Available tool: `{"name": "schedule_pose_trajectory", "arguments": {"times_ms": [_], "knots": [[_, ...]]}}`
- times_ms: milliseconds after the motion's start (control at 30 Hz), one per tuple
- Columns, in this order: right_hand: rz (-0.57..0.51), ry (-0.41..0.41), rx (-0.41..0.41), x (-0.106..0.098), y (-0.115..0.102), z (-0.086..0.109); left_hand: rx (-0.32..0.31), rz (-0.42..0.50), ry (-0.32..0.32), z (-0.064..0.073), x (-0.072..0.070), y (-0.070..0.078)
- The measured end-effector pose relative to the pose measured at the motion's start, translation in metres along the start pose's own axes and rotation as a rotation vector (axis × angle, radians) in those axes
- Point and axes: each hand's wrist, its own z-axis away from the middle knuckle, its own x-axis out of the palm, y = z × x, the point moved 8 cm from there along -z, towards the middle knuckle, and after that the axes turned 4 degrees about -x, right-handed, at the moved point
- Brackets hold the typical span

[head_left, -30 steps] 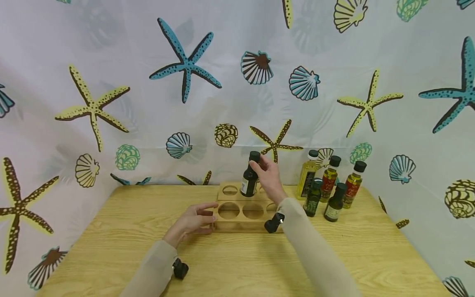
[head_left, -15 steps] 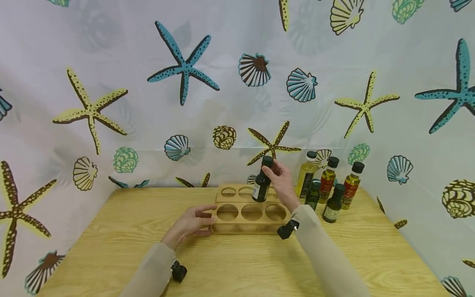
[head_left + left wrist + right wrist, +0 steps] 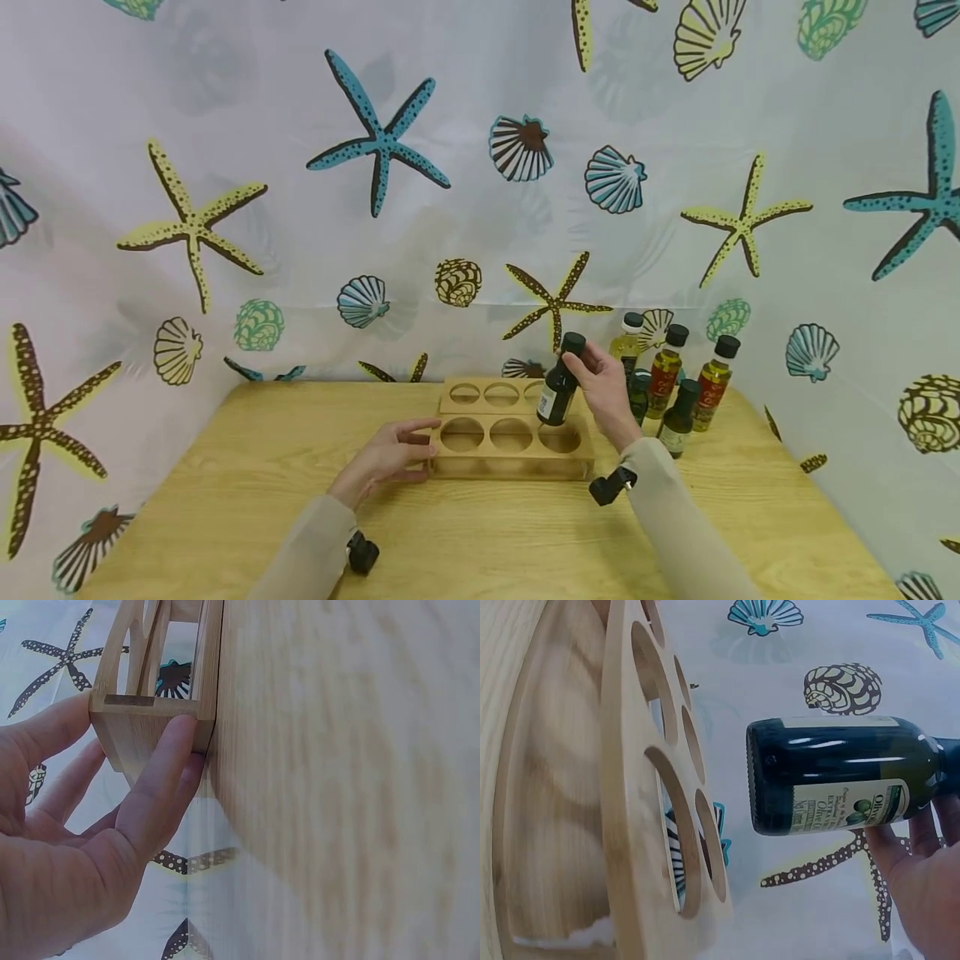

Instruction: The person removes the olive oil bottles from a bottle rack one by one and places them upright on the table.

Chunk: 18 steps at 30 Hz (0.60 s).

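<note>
My right hand [image 3: 606, 390] grips a dark olive oil bottle [image 3: 557, 392] by its neck. In the head view the bottle tilts a little and hangs above the right end of a two-tier wooden rack [image 3: 510, 467]. A cream label with green olives shows on the bottle [image 3: 832, 776] in the right wrist view, where its base is apart from the rack's round holes. My left hand [image 3: 390, 454] rests against the rack's left end. In the left wrist view, the extended fingers [image 3: 161, 776] touch the rack's end panel [image 3: 142, 731].
Several oil bottles stand at the table's back right, among them a red-labelled bottle [image 3: 712, 383] and a small dark bottle [image 3: 678, 419]. Behind the wooden table [image 3: 300, 442] hangs a white curtain [image 3: 465, 208] printed with starfish and shells.
My right hand has carried the olive oil bottle rightward and slightly lower, from over the rack's back row to its right end. My left hand stays at the rack's left end.
</note>
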Motion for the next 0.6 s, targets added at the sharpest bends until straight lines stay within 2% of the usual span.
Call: {"name": "schedule_pose_trajectory", "arguments": {"times_ms": [267, 600], "knots": [[0.040, 0.014, -0.054, -0.025, -0.006, 0.005, 0.016, -0.017, 0.011, -0.002, -0.004, 0.006], [0.065, 0.045, -0.037, -0.049, -0.007, 0.018, 0.022, -0.022, 0.007, 0.000, -0.003, -0.001]]}}
